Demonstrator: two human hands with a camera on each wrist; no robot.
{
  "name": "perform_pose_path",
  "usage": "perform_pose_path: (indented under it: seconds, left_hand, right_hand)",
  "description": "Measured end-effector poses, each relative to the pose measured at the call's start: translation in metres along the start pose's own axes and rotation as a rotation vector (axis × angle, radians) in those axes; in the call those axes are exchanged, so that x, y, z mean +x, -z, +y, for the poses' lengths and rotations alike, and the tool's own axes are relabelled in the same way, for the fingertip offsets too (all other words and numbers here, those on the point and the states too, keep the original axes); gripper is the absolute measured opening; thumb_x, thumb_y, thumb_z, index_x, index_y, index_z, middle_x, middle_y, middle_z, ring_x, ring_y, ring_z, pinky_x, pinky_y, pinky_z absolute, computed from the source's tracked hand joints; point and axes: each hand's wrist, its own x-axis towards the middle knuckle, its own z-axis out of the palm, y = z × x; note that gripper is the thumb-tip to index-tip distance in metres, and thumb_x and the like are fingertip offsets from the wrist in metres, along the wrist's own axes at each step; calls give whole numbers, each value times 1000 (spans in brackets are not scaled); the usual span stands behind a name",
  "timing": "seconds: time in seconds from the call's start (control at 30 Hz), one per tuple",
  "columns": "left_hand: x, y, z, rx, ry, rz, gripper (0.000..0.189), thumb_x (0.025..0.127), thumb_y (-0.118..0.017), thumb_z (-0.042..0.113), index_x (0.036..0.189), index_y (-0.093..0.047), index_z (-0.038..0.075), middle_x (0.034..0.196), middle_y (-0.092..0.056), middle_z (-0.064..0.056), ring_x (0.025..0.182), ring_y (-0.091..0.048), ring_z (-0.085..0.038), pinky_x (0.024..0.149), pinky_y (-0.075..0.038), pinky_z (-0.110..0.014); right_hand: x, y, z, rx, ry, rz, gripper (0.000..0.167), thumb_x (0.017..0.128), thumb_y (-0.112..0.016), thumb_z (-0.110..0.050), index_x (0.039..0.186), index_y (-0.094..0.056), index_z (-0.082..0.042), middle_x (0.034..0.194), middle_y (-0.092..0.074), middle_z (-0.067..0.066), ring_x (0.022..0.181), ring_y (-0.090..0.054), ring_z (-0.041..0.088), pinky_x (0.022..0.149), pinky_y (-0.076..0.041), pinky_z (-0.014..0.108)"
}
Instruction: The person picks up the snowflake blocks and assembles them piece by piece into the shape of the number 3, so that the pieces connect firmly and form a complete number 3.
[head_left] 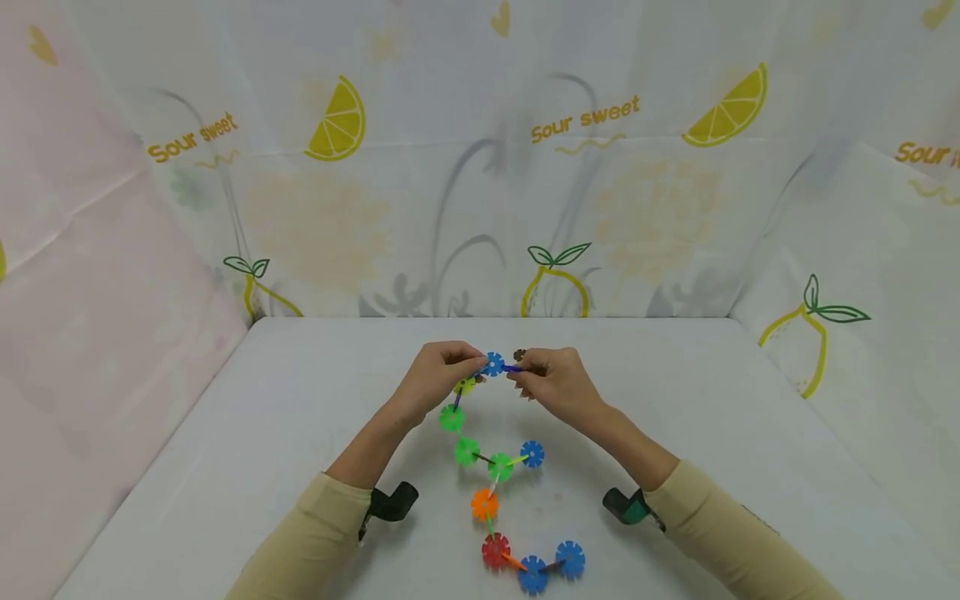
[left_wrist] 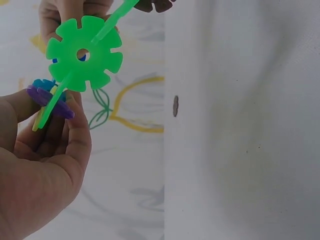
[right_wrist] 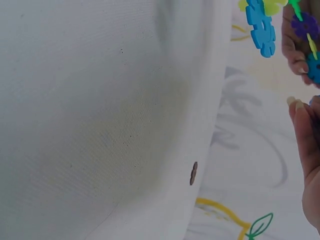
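Observation:
Notched plastic snowflake discs are slotted into a winding chain. My left hand (head_left: 435,379) pinches its upper end near a light blue disc (head_left: 493,364). Facing it, my right hand (head_left: 558,383) pinches a dark blue disc (head_left: 512,368) seen edge-on, which meets the light blue one. Below the left fingers run a yellow disc (head_left: 466,386) and a green disc (head_left: 452,418). In the left wrist view, a large green disc (left_wrist: 85,54) hangs close to the camera, with a purple disc (left_wrist: 50,102) at my left fingertips. My right hand (right_wrist: 310,145) is partly cut off in the right wrist view.
The chain continues toward me over the white table (head_left: 300,433), through an orange disc (head_left: 484,505) and a red disc (head_left: 496,551) to a blue disc (head_left: 571,560). One side branch ends in another blue disc (head_left: 532,454). Beyond my right fingers lies a brown disc (head_left: 520,355).

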Motion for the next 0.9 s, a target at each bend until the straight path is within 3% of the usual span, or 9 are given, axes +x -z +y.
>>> perform_pose_path:
  seconds: [0.2,0.4,0.63,0.9]
  left_hand:
    - [0,-1,4,4,-14,8,21,96,-65,27,102,-75,10,101,-74,-12,94,-69,-28,85,-55,-32]
    - [-1,-2,5,-8,-43,12,22,97,-64,26,104,-74,8,103,-73,-18,87,-68,-20,87,-54,-33]
    - [-1,-3,5,-13,-67,31,18,97,-65,24,100,-75,11,95,-74,-8,89,-67,-19,87,-54,-35]
    - [-1,-5,5,-49,-78,38,21,96,-66,24,104,-75,7,98,-74,-9,89,-67,-20,86,-55,-33]
  right_hand:
    - [1,0,0,-31,25,30,11,87,-71,3,77,-73,-2,68,-70,7,53,-66,24,53,-56,24]
    - [3,0,0,-49,59,35,10,87,-71,2,78,-74,-2,69,-71,11,54,-65,24,52,-54,23]
    - [6,1,-3,-111,132,58,13,86,-71,5,75,-73,-3,67,-71,7,53,-63,15,51,-53,20]
    - [8,5,-8,-237,219,68,11,84,-72,5,76,-74,-2,70,-71,5,55,-57,5,53,-51,18]
